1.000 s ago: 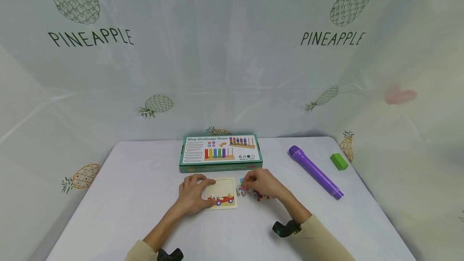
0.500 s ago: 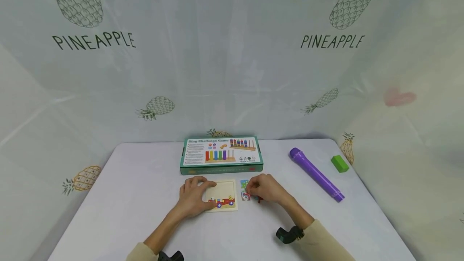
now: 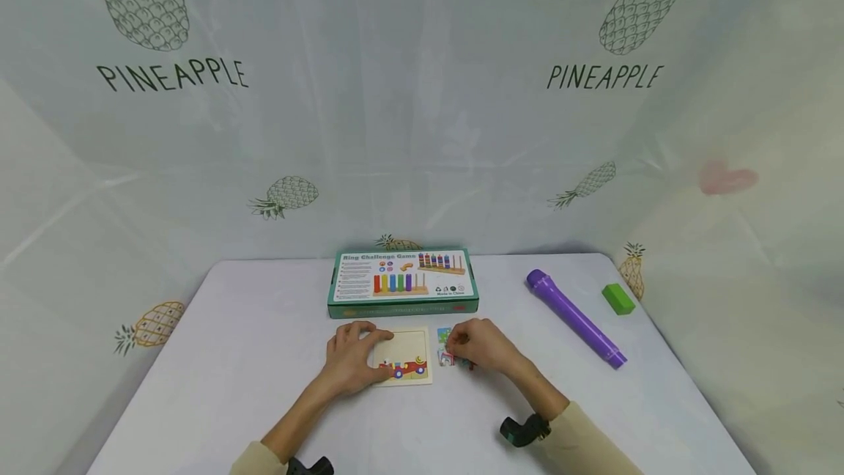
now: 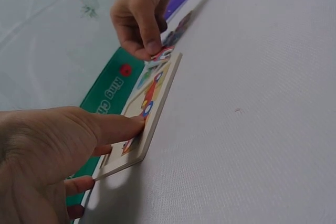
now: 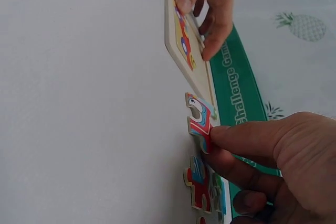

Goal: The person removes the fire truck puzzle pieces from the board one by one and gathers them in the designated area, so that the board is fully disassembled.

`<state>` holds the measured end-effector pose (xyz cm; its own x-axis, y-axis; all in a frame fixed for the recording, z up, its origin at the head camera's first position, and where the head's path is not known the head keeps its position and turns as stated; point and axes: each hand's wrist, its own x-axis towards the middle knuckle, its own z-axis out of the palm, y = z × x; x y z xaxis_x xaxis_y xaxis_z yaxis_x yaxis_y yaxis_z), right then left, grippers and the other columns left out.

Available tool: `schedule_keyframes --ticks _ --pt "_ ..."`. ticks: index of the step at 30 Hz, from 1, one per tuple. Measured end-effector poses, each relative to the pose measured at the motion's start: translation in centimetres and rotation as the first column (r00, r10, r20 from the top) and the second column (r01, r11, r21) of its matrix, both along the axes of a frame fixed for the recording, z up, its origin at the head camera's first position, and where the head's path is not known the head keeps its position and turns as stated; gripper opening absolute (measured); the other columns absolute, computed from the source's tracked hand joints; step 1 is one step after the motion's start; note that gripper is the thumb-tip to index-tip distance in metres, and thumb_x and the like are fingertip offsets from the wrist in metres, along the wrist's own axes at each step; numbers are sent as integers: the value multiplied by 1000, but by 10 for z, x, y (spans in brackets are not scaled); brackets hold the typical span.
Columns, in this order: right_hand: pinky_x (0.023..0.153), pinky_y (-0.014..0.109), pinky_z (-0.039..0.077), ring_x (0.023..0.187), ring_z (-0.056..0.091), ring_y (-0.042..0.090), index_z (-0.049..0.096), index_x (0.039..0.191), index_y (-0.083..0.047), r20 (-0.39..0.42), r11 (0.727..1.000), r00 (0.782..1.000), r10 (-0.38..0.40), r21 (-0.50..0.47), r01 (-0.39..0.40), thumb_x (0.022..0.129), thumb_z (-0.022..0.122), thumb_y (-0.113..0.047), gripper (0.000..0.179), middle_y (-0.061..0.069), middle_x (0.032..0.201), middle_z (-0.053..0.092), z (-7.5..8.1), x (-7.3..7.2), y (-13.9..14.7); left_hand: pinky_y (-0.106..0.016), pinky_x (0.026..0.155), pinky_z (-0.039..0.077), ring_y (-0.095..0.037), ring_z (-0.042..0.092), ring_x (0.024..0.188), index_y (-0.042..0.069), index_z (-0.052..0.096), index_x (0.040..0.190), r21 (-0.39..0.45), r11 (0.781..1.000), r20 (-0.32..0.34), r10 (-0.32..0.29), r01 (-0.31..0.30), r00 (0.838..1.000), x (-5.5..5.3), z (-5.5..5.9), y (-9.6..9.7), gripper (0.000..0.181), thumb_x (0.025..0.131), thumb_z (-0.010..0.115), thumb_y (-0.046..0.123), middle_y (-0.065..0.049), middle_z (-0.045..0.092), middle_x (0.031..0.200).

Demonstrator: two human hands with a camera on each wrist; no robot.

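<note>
A square wooden puzzle board lies on the table, with fitted pieces showing a red vehicle along its near side. My left hand holds the board at its left end; in the left wrist view the thumb rests on the fitted pieces. Right of the board, my right hand pinches a red, white and blue jigsaw piece between thumb and fingers, tilted up off the table. Another red and blue jigsaw piece lies close below that hand, with more pieces partly hidden by the fingers.
Behind the board stands a green-edged Ring Challenge Game box. A purple microphone-shaped tube lies to the right, with a green block near the table's right edge. A pineapple-printed sheet hangs behind the white table.
My right hand has shifted slightly over the loose pieces, and the piece at its fingertips now sits tilted. My left hand stays on the board. The head view has tipped slightly.
</note>
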<state>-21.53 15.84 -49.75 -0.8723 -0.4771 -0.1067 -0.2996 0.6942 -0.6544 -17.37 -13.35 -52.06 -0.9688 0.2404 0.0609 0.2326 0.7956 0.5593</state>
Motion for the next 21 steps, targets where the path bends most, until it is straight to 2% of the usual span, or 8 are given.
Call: schedule_keyframes --ticks 21 --pt "50 24 43 52 53 7 72 87 -14 -12 999 1000 -20 42 20 91 73 -18 6 -9 74 65 1 2 -3 -68 103 19 -43 30 130 23 68 126 -1 1000 -9 -4 4 1000 0 -1 0 55 75 84 36 -13 48 134"
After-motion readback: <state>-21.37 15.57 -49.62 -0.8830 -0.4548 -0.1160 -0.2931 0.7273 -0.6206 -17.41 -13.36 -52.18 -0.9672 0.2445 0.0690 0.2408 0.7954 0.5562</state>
